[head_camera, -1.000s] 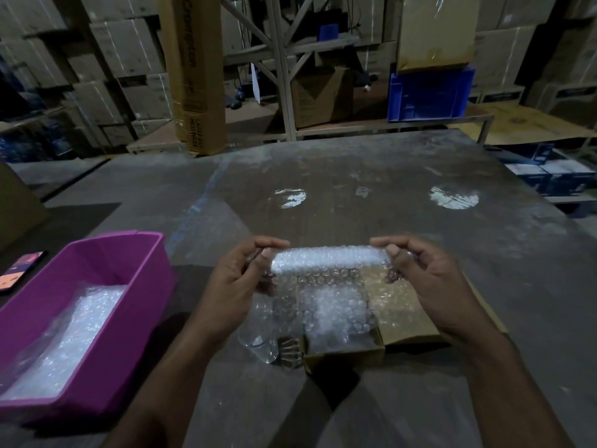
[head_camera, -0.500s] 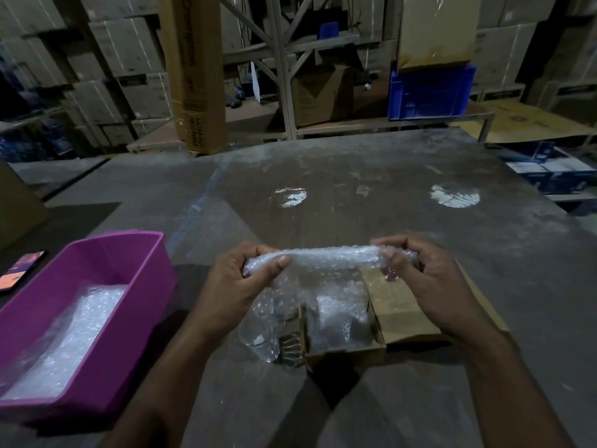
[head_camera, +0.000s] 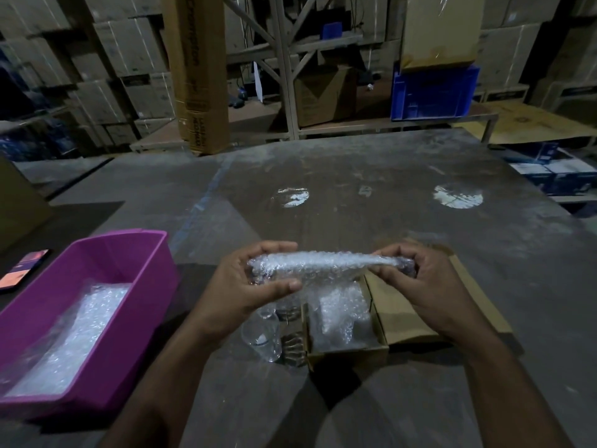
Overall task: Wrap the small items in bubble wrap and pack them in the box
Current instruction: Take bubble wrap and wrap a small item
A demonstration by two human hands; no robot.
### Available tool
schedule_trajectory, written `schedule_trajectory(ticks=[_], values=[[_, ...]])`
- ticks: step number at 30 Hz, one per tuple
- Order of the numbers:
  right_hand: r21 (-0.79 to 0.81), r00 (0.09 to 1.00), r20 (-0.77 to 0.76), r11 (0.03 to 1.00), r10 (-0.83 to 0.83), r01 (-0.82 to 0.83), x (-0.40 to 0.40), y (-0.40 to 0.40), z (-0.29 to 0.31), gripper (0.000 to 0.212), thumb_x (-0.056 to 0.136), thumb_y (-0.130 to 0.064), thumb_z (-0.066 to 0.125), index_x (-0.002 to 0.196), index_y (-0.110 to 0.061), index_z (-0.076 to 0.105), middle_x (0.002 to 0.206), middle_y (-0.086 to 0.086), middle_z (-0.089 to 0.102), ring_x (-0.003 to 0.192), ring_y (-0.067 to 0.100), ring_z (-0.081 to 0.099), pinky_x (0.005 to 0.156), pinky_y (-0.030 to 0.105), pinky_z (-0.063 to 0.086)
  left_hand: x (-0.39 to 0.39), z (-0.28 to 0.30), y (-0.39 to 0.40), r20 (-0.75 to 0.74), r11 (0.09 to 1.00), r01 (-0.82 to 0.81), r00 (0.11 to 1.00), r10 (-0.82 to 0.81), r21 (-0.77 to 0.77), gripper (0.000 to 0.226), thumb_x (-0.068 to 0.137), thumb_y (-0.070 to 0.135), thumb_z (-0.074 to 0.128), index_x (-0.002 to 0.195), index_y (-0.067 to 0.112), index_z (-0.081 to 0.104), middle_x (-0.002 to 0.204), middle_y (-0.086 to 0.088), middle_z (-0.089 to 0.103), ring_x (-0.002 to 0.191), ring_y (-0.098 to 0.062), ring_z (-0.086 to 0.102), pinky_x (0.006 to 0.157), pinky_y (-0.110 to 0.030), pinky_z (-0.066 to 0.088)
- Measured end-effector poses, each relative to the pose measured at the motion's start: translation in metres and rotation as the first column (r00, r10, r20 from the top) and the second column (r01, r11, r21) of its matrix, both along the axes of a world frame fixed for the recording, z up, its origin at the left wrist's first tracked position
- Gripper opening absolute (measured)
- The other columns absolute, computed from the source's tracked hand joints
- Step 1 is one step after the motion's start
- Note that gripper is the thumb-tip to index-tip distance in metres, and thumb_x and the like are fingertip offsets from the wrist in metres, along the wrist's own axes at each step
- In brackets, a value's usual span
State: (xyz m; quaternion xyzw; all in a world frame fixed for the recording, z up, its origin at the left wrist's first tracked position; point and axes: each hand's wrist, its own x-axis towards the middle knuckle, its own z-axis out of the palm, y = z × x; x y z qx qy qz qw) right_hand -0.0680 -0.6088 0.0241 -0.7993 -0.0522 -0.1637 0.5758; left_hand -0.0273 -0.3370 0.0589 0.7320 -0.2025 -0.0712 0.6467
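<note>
I held the bubble-wrap roll [head_camera: 323, 263] level above the open cardboard box [head_camera: 347, 350], my left hand [head_camera: 245, 286] gripping its left end with fingers curled behind and thumb pressed along the front, my right hand [head_camera: 420, 279] pinching the right end, and what lay inside the wrap I could not tell. The box sat near the front edge of the desk [head_camera: 387, 205], with more bubble wrap [head_camera: 339, 312] inside it and a clear glass [head_camera: 261, 334] just beside its left wall. A purple bin [head_camera: 135, 270] holding bubble-wrap sheets [head_camera: 64, 337] stood toward the desk's left edge.
</note>
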Motion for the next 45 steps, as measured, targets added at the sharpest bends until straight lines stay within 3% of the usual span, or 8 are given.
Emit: schedule_trajectory(ticks=[7,12,18,21,28,36,41,45], values=[[-0.058,0.999,-0.003,0.997,0.045,-0.045,0.0,0.001,0.002,0.017,0.098,-0.028,0.057,0.104,-0.028,0.073,0.103,-0.009,0.068,0.096,0.003,0.064,0.083,0.014,0.046,0.009,-0.007,0.005,0.08,0.989,-0.134,0.988,0.129,0.058,0.005,0.081,0.028,0.078,0.083,0.024,0.076,0.101,-0.008,0.067,0.089,-0.019,0.064,0.079,-0.032,0.054],[-0.018,0.995,-0.005,0.995,0.101,-0.101,-0.002,0.001,0.003,0.036,0.104,-0.005,0.047,0.117,-0.03,0.07,0.088,-0.037,0.065,0.079,-0.008,0.059,0.072,0.009,0.045,0.004,-0.003,0.004,0.093,0.988,-0.147,0.985,0.142,0.055,0.031,0.091,0.029,0.066,0.121,0.035,0.068,0.108,0.003,0.068,0.085,-0.009,0.067,0.072,-0.029,0.058],[-0.121,0.991,-0.052,0.984,0.127,-0.132,-0.002,0.006,0.006,0.021,0.088,-0.051,0.069,0.107,-0.041,0.071,0.113,-0.012,0.064,0.1,0.0,0.062,0.086,0.023,0.048,0.001,0.001,-0.001,0.022,0.992,-0.126,0.992,0.127,-0.017,0.023,0.096,0.023,0.056,0.105,0.016,0.077,0.108,0.008,0.072,0.091,-0.008,0.065,0.063,-0.026,0.059],[-0.117,0.997,-0.017,0.99,0.076,-0.077,0.0,0.009,0.009,0.018,0.08,-0.045,0.072,0.094,-0.034,0.074,0.1,-0.001,0.063,0.091,0.006,0.063,0.077,0.014,0.047,-0.001,0.003,0.002,-0.048,0.994,-0.07,0.997,0.066,-0.087,0.019,0.085,0.018,0.068,0.099,0.007,0.076,0.087,0.003,0.072,0.068,-0.008,0.06,0.06,-0.027,0.058],[-0.142,0.997,0.02,0.987,0.08,-0.076,0.003,0.013,0.011,0.014,0.09,-0.038,0.065,0.086,-0.027,0.074,0.09,-0.007,0.063,0.091,0.008,0.063,0.08,0.016,0.045,0.001,-0.002,0.007,0.002,0.986,-0.153,0.988,0.154,-0.068,0.017,0.073,0.013,0.083,0.086,0.008,0.073,0.078,0.002,0.071,0.07,-0.01,0.062,0.066,-0.023,0.054],[-0.023,0.962,-0.097,0.966,0.254,-0.257,0.0,0.045,0.007,0.034,0.096,-0.017,0.066,0.125,-0.034,0.062,0.074,0.001,0.064,0.065,0.008,0.061,0.068,0.021,0.049,0.01,-0.002,0.012,-0.231,0.799,-0.373,0.927,0.296,-0.471,0.036,0.071,0.004,0.079,0.098,0.017,0.058,0.094,-0.004,0.072,0.09,-0.02,0.072,0.074,-0.029,0.061],[0.043,0.913,-0.129,0.922,0.387,-0.385,-0.008,0.067,0.011,0.031,0.098,-0.016,0.065,0.116,-0.04,0.069,0.086,0.001,0.069,0.075,0.02,0.063,0.07,0.025,0.049,0.012,-0.012,0.021,0.026,0.803,-0.546,0.823,0.567,-0.236,0.035,0.074,0.006,0.086,0.099,0.012,0.063,0.095,-0.012,0.07,0.085,-0.019,0.069,0.075,-0.031,0.059],[0.105,0.895,-0.107,0.9,0.433,-0.423,-0.014,0.073,0.026,0.02,0.087,-0.018,0.075,0.106,-0.024,0.077,0.112,-0.009,0.074,0.108,0.004,0.067,0.086,0.018,0.05,0.009,-0.02,0.032,0.198,0.822,-0.568,0.811,0.551,0.037,0.021,0.078,0.006,0.084,0.088,0.018,0.07,0.084,-0.002,0.075,0.077,-0.014,0.073,0.068,-0.028,0.058]])
